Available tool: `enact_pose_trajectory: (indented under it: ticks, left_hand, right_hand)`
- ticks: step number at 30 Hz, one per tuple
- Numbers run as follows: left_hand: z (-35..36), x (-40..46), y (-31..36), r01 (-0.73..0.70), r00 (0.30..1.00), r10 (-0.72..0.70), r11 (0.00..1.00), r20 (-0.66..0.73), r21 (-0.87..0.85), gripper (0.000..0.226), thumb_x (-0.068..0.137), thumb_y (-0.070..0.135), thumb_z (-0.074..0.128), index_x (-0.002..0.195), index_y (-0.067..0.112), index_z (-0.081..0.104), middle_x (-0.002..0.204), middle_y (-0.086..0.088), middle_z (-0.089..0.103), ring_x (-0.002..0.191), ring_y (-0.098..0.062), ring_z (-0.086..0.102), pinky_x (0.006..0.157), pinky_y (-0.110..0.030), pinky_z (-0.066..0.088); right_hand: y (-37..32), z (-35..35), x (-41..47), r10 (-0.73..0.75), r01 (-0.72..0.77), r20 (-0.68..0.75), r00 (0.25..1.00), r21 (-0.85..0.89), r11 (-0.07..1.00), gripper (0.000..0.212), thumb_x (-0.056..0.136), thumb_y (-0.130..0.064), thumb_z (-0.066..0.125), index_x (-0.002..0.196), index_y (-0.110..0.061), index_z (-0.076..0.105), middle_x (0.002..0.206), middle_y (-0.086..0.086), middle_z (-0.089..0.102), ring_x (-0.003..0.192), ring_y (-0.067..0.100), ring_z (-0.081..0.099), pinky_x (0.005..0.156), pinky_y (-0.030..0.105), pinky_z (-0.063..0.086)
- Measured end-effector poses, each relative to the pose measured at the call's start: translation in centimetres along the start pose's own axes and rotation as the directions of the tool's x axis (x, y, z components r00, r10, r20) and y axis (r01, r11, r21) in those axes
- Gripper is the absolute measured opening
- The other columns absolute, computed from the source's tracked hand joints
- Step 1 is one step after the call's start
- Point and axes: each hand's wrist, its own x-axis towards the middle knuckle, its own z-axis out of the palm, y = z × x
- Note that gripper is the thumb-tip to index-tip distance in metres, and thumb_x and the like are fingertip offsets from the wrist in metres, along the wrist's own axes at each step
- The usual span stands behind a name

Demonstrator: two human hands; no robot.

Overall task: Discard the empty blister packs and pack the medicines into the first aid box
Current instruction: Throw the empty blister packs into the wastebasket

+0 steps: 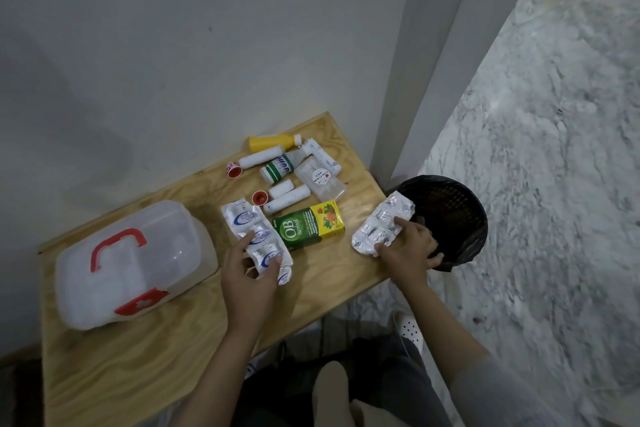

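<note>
While the right hand pinches a crumpled silver blister pack at the table's right edge, part of that pack already overhangs the black-lined waste bin standing on the floor just beside the table. The main risk, as I judge it, is a sloppy release: the foil is light and bent, so if the fingers let go before it is fully over the bin's mouth, it may catch the rim and drop to the marble floor. A second risk lies with the left hand, which grasps a printed blister strip lying near the middle of the table; whether its pockets are full or empty cannot be told, and binning it unchecked could throw away good medicine. That strip touches the green and yellow herbal box, so lifting it carelessly could nudge the box. Behind the box, toward the far right corner, lie a yellow bottle, several white tubes and a clear plastic case, all well clear of both hands. The first aid box, lid closed, sits at the table's left edge, apart from the left hand.
</note>
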Motion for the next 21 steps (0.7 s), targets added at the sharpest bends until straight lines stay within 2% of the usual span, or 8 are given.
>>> enact_pose_trajectory:
  ticks: [3,5,9,12,14,15,18,21]
  left_hand:
    - [1.8,0.6,1.4,-0.031,0.999,0.032,0.999,0.039,-0.037,0.052,0.076,-0.002,0.073,0.123,0.015,0.058,0.122,-0.003,0.057,0.1,-0.011,0.064,0.074,-0.018,0.055]
    - [3.5,1.2,2.0,-0.054,0.994,0.058,0.998,0.095,-0.036,0.052,0.076,0.0,0.074,0.122,0.019,0.059,0.125,-0.003,0.057,0.106,-0.014,0.063,0.08,-0.026,0.056]
    - [7.8,2.2,3.3,-0.071,0.967,0.079,0.997,0.243,-0.044,0.052,0.078,0.002,0.073,0.123,0.022,0.057,0.127,0.0,0.059,0.111,-0.016,0.062,0.085,-0.034,0.056]
    - [11.8,3.0,4.0,-0.141,0.927,0.125,0.99,0.353,0.02,0.054,0.077,0.003,0.073,0.121,0.028,0.056,0.122,0.006,0.059,0.107,-0.012,0.063,0.083,-0.033,0.056]
    - [15.1,3.4,4.1,-0.207,0.889,0.152,0.975,0.432,0.082,0.054,0.076,0.008,0.074,0.124,0.023,0.056,0.12,0.008,0.056,0.11,-0.014,0.059,0.087,-0.038,0.055]
    - [17.0,3.6,4.2,-0.241,0.867,0.162,0.964,0.472,0.111,0.054,0.076,0.009,0.074,0.125,0.019,0.055,0.119,0.007,0.055,0.112,-0.015,0.058,0.089,-0.038,0.053]
    - [23.8,4.0,4.3,-0.298,0.783,0.124,0.935,0.609,0.192,0.056,0.078,0.011,0.072,0.13,0.011,0.053,0.122,-0.005,0.056,0.113,-0.02,0.056,0.094,-0.033,0.047]
    - [30.6,4.1,3.6,-0.316,0.71,0.009,0.897,0.704,0.308,0.054,0.08,0.007,0.065,0.132,0.006,0.052,0.127,-0.013,0.055,0.117,-0.025,0.054,0.091,-0.018,0.037]
  right_hand:
    - [-0.3,-0.5,0.4,-0.061,0.061,0.029,0.998,0.03,0.998,0.053,0.067,-0.014,0.067,0.118,-0.024,0.055,0.129,0.002,0.048,0.126,0.023,0.04,0.111,0.06,0.001]
    - [-0.3,-0.8,0.6,-0.107,0.103,0.025,0.994,0.116,0.988,0.052,0.067,-0.012,0.067,0.118,-0.019,0.056,0.123,0.003,0.049,0.111,0.019,0.05,0.111,0.057,0.019]
    - [0.0,-2.7,1.6,-0.118,0.127,-0.047,0.992,0.298,0.946,0.05,0.071,-0.003,0.066,0.119,-0.011,0.056,0.117,0.002,0.046,0.087,0.008,0.053,0.086,0.04,0.051]
    - [0.8,-4.5,3.0,-0.077,0.112,-0.111,0.991,0.349,0.93,0.049,0.075,0.002,0.065,0.121,-0.006,0.053,0.121,0.005,0.045,0.079,-0.002,0.053,0.071,0.012,0.046]
    - [1.9,-5.6,4.5,-0.007,0.061,-0.139,0.99,0.382,0.922,0.05,0.076,0.003,0.064,0.124,-0.005,0.051,0.121,0.003,0.042,0.083,0.0,0.053,0.069,0.005,0.042]
    - [2.7,-6.0,5.4,0.031,0.031,-0.145,0.989,0.407,0.913,0.052,0.077,0.004,0.063,0.126,-0.005,0.049,0.123,0.004,0.041,0.089,0.005,0.054,0.074,0.007,0.043]
    - [5.5,-7.1,8.5,0.147,-0.068,-0.156,0.977,0.421,0.905,0.055,0.077,0.004,0.06,0.129,-0.004,0.047,0.127,0.009,0.041,0.102,0.023,0.055,0.084,0.034,0.051]
    - [8.5,-7.9,11.9,0.235,-0.164,-0.137,0.962,0.398,0.903,0.041,0.073,0.004,0.056,0.114,0.0,0.057,0.111,0.007,0.048,0.092,0.017,0.051,0.074,0.033,0.046]
